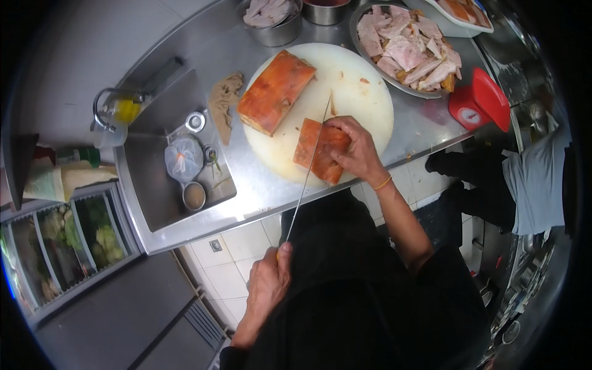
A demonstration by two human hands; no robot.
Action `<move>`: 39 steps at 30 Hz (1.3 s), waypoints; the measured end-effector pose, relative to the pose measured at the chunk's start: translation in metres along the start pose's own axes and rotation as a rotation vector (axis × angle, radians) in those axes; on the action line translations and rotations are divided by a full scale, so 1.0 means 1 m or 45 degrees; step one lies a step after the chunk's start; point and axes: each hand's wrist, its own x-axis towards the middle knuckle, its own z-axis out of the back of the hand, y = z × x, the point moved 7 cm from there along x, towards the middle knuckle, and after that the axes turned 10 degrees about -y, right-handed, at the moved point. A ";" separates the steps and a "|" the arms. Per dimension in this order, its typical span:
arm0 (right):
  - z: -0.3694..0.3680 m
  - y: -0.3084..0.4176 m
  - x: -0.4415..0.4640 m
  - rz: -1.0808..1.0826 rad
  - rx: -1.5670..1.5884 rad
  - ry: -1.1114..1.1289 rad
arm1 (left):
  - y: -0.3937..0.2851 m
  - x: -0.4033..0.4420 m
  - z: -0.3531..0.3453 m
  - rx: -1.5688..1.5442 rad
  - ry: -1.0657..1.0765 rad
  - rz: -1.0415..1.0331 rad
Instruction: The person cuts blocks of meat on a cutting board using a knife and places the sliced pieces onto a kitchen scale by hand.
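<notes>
My left hand (268, 282) is wrapped round the handle of a long thin knife (300, 200) near the front of my body. The blade reaches up and away across a smaller slab of brown-skinned roast meat (305, 143) on the round white cutting board (376, 111). On the right part of that slab lies my right hand (357, 148), its curved fingers and thumb gripping the meat beside the blade. A larger roast slab (276, 89) rests on the board's upper left. How deep the blade sits in the meat cannot be told.
A brown cloth-like piece (225, 102) lies left of the board, beside a sink (148, 185) holding a plastic bag and cup. Behind are a metal pot (277, 34) and a large bowl (364, 46) of cut meat. A red scale (481, 102) stands right. Another person (533, 179) is at far right.
</notes>
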 end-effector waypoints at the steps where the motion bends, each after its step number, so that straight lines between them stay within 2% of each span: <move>1: 0.001 0.002 0.003 0.003 0.013 0.019 | -0.001 0.000 0.000 -0.010 -0.001 -0.005; 8: -0.005 -0.004 0.007 -0.123 0.097 0.087 | -0.004 -0.002 0.002 0.018 0.019 -0.002; 17: -0.006 -0.017 0.011 -0.115 0.311 0.105 | -0.014 0.000 0.005 0.112 0.045 0.015; 26: -0.010 -0.029 0.009 -0.259 0.345 0.101 | -0.013 0.000 0.004 0.144 0.041 0.055; 29: -0.011 -0.035 0.008 -0.343 0.322 0.214 | -0.013 0.000 0.006 0.150 0.034 0.061; 35: -0.010 -0.037 0.011 -0.368 0.296 0.247 | -0.014 0.001 0.006 0.171 0.047 0.075; 39: -0.015 -0.048 0.009 -0.449 0.439 0.156 | -0.014 0.001 0.006 0.190 0.049 0.074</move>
